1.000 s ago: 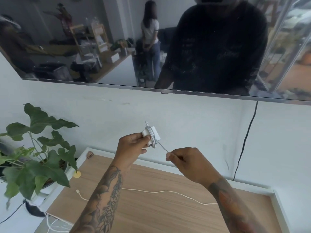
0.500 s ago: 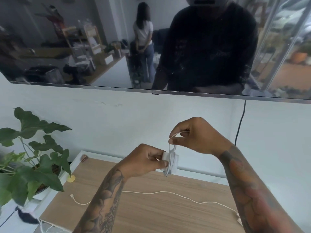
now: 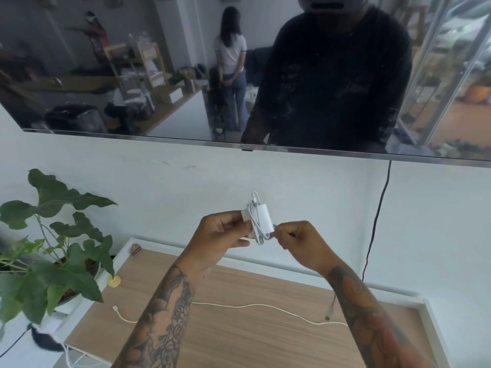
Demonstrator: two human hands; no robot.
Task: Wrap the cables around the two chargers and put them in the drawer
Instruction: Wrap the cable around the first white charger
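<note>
A small white charger (image 3: 262, 218) is held up in front of the wall, with its white cable wound in several loops around its body. My left hand (image 3: 218, 235) grips the charger from the left side. My right hand (image 3: 297, 239) pinches the cable's end at the charger's lower right corner. A second white cable (image 3: 265, 307) lies stretched across the wooden surface (image 3: 252, 338) below my arms, its plug end at the left. Its charger is hidden behind my right forearm.
A leafy potted plant (image 3: 50, 251) stands at the left. A wall-mounted dark screen (image 3: 186, 75) hangs above, with a black cord (image 3: 377, 219) running down the wall at right. A small yellow object (image 3: 114, 281) and a brown one (image 3: 135, 248) sit near the surface's left rim.
My right hand came down from above the charger to its lower right side, finishing a loop of cable. The charger has risen slightly and the free cable length is used up.
</note>
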